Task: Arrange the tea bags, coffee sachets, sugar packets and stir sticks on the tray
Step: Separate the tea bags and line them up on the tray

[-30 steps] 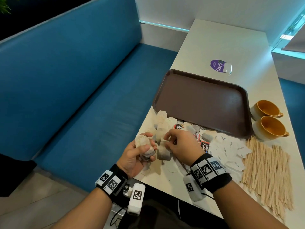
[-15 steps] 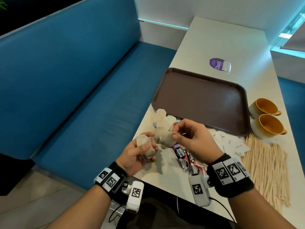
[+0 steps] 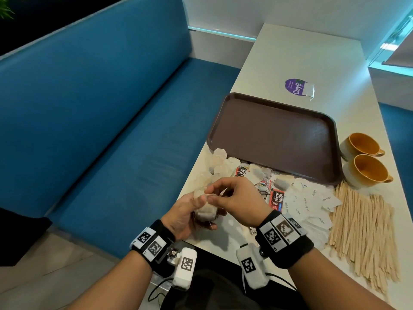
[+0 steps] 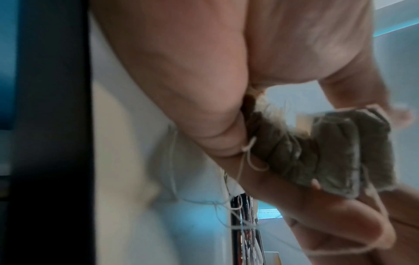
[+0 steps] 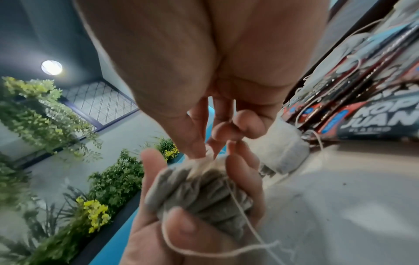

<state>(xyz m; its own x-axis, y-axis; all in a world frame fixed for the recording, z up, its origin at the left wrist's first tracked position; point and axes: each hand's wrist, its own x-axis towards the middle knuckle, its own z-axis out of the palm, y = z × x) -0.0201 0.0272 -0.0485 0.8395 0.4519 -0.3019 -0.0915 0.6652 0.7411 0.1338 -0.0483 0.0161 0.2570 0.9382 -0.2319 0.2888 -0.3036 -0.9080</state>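
Brown and bare inside, the tray point(image 3: 274, 139) lies ahead of both hands and a little to the right, its long side running across the table point(image 3: 312, 59) from left to right. Its near edge is just behind the loose pile of tea bags point(image 3: 220, 163), coffee sachets point(image 3: 276, 199) and sugar packets point(image 3: 306, 204).

The left hand point(image 3: 185, 217) is at the near table edge with its fingers curled around a small bunch of tea bags point(image 5: 199, 193), palm turned up. The right hand point(image 3: 237, 202) is touching it from the right side, and its thumb and first finger pinch the top of the bunch, where the thin strings point(image 5: 244, 231) come out; the other fingers are bent and hold nothing.

The stir sticks point(image 3: 362, 238) lie well to the right, pointing away from the person, beside two cups point(image 3: 366, 159).

I judge that the bunch must travel forward and slightly right to reach the tray. Both hands are almost equally near, but the left one carries the load.
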